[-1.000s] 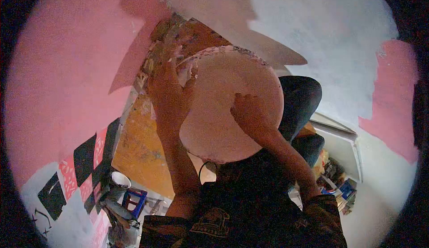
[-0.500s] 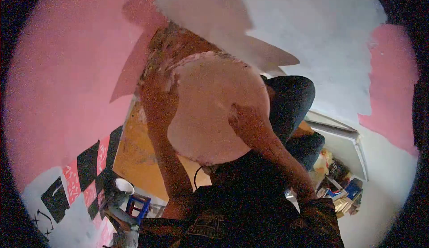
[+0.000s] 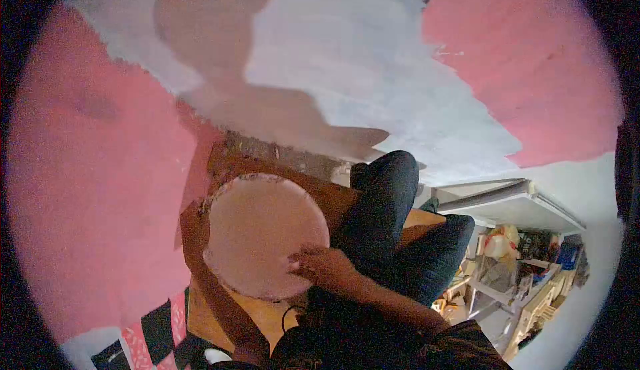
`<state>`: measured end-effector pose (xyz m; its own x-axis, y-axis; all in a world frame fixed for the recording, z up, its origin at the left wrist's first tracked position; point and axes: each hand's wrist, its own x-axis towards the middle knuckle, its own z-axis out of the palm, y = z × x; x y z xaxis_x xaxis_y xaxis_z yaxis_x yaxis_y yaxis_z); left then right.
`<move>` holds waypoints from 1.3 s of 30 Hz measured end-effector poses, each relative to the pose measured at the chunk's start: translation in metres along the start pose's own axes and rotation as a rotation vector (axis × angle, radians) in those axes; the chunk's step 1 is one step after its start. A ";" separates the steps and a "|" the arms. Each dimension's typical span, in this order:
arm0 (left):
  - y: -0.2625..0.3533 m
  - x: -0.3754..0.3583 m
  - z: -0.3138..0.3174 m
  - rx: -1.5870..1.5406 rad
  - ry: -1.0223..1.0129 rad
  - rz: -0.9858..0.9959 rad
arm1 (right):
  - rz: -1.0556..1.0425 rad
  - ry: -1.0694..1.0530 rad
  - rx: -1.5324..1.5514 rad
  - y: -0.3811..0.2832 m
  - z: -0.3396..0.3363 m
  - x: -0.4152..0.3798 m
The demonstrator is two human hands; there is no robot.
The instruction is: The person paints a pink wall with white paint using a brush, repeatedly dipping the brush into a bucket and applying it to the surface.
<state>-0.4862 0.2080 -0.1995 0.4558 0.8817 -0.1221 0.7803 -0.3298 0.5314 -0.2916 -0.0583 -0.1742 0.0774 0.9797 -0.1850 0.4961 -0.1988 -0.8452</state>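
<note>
A round, pale pinkish disc [image 3: 267, 233] with a rough, ragged rim lies in front of my body, over the wooden surface. My left hand [image 3: 195, 227] grips its left edge, partly hidden in shadow. Over the lower right part of the disc is my right hand [image 3: 320, 267], its fingers bent and drawn together close to the face. What those fingers hold, if anything, I cannot tell.
Under me is an orange-brown wooden surface [image 3: 250, 317], and my bent knees [image 3: 393, 177] are to the right. A pink and white painted wall [image 3: 347, 50] rises ahead with a shadow on it. At the right, a white shelf [image 3: 513, 203] stands above piled clutter [image 3: 527, 270].
My view has turned, so the disc and both hands appear lower and more of the wall and right-hand clutter shows. My right hand is now closer to the disc's right edge.
</note>
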 end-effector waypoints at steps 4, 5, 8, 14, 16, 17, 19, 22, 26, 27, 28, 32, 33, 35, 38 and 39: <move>-0.011 0.018 0.002 -0.079 -0.078 -0.039 | -0.255 0.064 -0.032 0.004 0.011 0.001; -0.020 0.020 0.005 -0.122 -0.101 -0.057 | -0.358 0.102 -0.059 0.005 0.015 0.002; -0.029 0.020 0.013 -0.187 -0.123 -0.089 | -0.276 -0.124 0.121 0.001 0.024 0.014; -0.033 0.017 0.020 -0.162 -0.060 -0.128 | -0.116 -0.397 0.022 -0.042 0.021 0.031; -0.043 0.017 0.025 -0.149 -0.033 -0.114 | -0.272 -0.261 -0.021 -0.013 0.048 0.034; -0.041 0.019 0.024 -0.177 -0.059 -0.137 | -0.345 -0.189 -0.045 -0.001 0.057 0.033; -0.034 0.021 0.020 -0.235 -0.118 -0.175 | -0.265 -0.337 -0.086 -0.028 0.018 0.039; -0.040 0.006 0.026 -0.143 0.009 -0.074 | -0.367 -0.280 -0.108 -0.020 0.028 0.038; -0.023 0.012 0.020 -0.080 0.067 -0.079 | -0.377 -0.307 -0.168 -0.018 0.014 0.034; -0.027 0.011 0.023 -0.078 0.070 -0.079 | -0.344 -0.327 -0.152 -0.018 0.014 0.035; -0.037 0.013 0.027 -0.077 0.082 -0.079 | -0.285 -0.317 -0.110 -0.012 0.024 0.039; -0.052 0.021 0.032 -0.146 0.069 0.067 | -0.123 -0.240 -0.083 -0.023 -0.004 0.046; -0.047 0.019 0.031 -0.117 0.080 0.077 | -0.167 -0.266 -0.063 -0.020 -0.008 0.044; -0.023 0.013 0.022 -0.064 0.097 0.106 | -0.249 -0.309 -0.024 -0.014 -0.014 0.040; -0.010 0.009 0.019 -0.067 0.095 0.007 | -0.261 -0.258 -0.039 -0.012 -0.019 0.049; -0.012 0.009 0.021 -0.031 0.110 0.032 | -0.222 -0.164 0.023 -0.006 -0.019 0.051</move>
<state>-0.4819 0.2130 -0.2245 0.4296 0.9030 -0.0126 0.7514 -0.3497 0.5596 -0.2738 -0.0067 -0.1689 -0.1730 0.9824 -0.0709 0.4654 0.0181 -0.8849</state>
